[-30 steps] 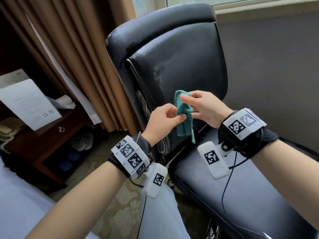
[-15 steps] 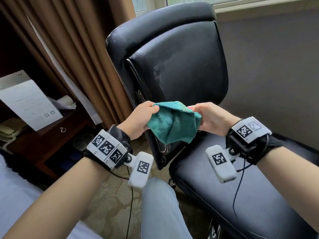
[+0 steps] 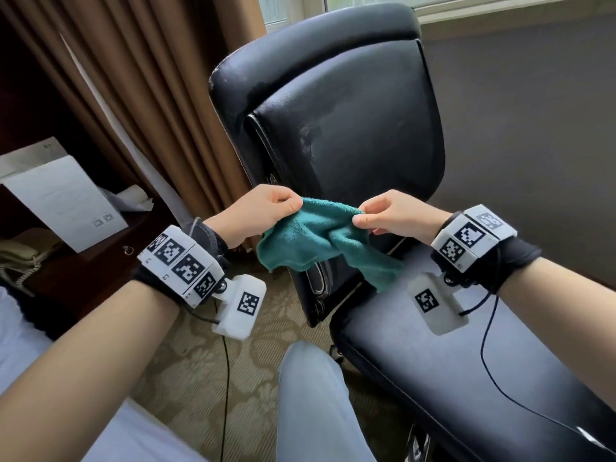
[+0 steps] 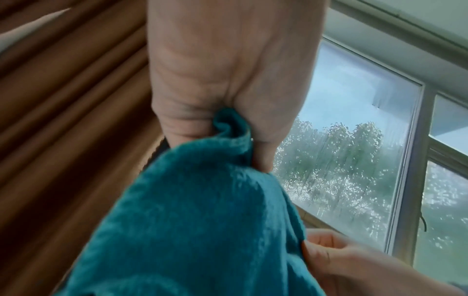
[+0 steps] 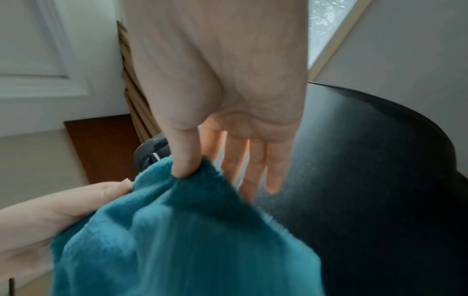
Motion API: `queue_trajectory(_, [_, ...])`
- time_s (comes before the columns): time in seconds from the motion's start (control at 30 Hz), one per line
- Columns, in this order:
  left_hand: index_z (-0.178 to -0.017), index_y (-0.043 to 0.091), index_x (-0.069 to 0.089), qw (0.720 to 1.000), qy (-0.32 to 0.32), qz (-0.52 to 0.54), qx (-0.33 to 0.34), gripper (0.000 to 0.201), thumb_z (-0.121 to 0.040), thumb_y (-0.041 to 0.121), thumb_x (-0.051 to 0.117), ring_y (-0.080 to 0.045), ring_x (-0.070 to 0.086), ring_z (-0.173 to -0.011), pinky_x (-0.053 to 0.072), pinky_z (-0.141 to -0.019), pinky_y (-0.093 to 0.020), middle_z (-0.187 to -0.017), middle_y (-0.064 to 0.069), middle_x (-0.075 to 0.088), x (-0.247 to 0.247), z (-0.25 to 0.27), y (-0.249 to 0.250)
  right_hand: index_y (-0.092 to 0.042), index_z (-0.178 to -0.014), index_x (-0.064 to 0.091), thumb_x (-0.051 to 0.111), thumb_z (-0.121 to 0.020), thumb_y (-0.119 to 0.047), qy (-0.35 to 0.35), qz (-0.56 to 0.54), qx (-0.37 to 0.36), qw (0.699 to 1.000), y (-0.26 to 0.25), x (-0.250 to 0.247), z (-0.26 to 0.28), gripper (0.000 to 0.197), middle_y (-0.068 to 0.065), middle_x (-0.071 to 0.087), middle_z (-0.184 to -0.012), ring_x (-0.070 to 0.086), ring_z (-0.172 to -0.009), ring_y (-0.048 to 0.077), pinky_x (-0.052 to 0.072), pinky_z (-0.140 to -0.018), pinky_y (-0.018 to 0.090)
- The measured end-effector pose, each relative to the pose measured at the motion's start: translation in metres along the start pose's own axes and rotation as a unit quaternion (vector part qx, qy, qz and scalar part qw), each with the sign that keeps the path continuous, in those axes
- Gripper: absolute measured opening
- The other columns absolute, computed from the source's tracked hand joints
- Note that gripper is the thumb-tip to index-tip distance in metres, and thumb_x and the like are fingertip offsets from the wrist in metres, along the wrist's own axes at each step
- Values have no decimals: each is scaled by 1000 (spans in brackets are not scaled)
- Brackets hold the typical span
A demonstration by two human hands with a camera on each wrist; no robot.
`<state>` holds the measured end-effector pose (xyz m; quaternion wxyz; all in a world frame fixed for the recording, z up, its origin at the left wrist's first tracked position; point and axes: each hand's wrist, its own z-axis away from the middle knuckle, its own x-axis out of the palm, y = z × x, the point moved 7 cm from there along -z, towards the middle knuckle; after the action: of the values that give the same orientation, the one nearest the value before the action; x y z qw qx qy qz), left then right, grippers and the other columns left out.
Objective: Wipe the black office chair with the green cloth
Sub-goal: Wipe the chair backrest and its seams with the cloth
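Note:
The black office chair stands ahead, its backrest upright and its seat running toward the lower right. In front of the backrest's lower edge hangs the green cloth, held in the air between both hands and not touching the chair. My left hand pinches its left top corner; in the left wrist view the cloth is bunched between thumb and fingers. My right hand pinches the right top corner with thumb and forefinger, the other fingers straight above the cloth. The chair back lies behind them.
Brown curtains hang left of the chair, with a dark wooden desk holding papers and a telephone at far left. A window sits behind the chair and a grey wall to its right. My knee is below, over patterned carpet.
The hands moved apart and spread the folded cloth open between them. It now sags in the middle, with the right corner hanging lower than half a second ago.

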<state>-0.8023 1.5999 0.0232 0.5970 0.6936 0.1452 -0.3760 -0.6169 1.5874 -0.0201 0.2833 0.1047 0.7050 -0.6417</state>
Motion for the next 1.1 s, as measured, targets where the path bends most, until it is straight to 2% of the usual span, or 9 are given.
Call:
queue_trajectory(0.1, [-91,18,67,998,-15,-51,14,18,-95,29,53,-4,62,-72,50,-72,-18,-87,2,69,-1,1,2,-9,-78,65,57,-90,-24,-5,122,-18,992,-10,-7,-3,21,3,49,-66,42,-60,10,34,-59,25])
queue_trajectory(0.2, [-97,17,67,996,-46,-82,3,16,-88,30,64,-13,66,-82,52,-79,-31,-92,-2,71,-2,3,-2,-15,-71,57,50,-95,-23,-26,153,-23,988,-17,-11,-3,26,-1,49,-67,43,-64,11,34,-64,28])
queue_trajectory(0.3, [-100,18,67,994,-82,-70,-33,19,-84,28,69,-13,68,-83,55,-76,-30,-92,-1,72,-3,5,-11,-19,-68,54,46,-97,-23,-26,125,-15,992,-18,-19,-5,31,-8,52,-67,46,-64,9,37,-66,27])
queue_trajectory(0.5, [-105,5,64,991,-83,78,-71,17,-90,13,61,-21,64,-93,51,-93,-38,-101,-12,67,1,2,-31,-19,-64,51,46,-97,-25,-56,30,12,998,-15,-11,4,35,-12,51,-57,45,-51,1,33,-51,17])
queue_trajectory(0.57, [-98,10,61,993,-33,87,-77,8,-90,10,61,-19,61,-92,52,-91,-37,-99,-9,64,6,-1,-35,-18,-66,49,47,-97,-24,-77,-29,19,996,-17,-4,7,31,-5,48,-63,42,-52,6,31,-47,16])
queue_trajectory(0.67, [-97,14,52,993,59,25,-102,16,-89,23,63,-16,54,-81,50,-73,-30,-89,-2,55,13,0,-38,-11,-78,56,48,-97,-19,-96,-155,35,983,-19,6,7,22,8,57,-79,55,-72,19,44,-65,27])
queue_trajectory(0.73, [-100,12,49,988,34,3,-153,26,-92,37,55,-15,51,-75,47,-68,-28,-87,-3,54,27,6,-40,-8,-79,54,49,-96,-13,-69,-217,52,972,-18,8,4,19,10,59,-80,59,-71,20,49,-64,27])
queue_trajectory(0.9, [-122,11,44,901,-220,236,-290,69,-90,69,23,-21,61,-89,45,-72,-30,-96,-6,69,95,27,-55,-8,-84,53,54,-92,-10,2,-270,88,959,-10,14,3,8,8,58,-75,60,-60,16,49,-51,20])
queue_trajectory(1.1, [-108,15,52,845,-164,429,-274,58,-91,66,30,-30,55,-117,36,-105,-43,-122,-15,61,120,21,-53,-13,-70,46,54,-92,-11,25,-292,73,953,-1,21,5,24,3,50,-65,51,-53,14,42,-51,23])
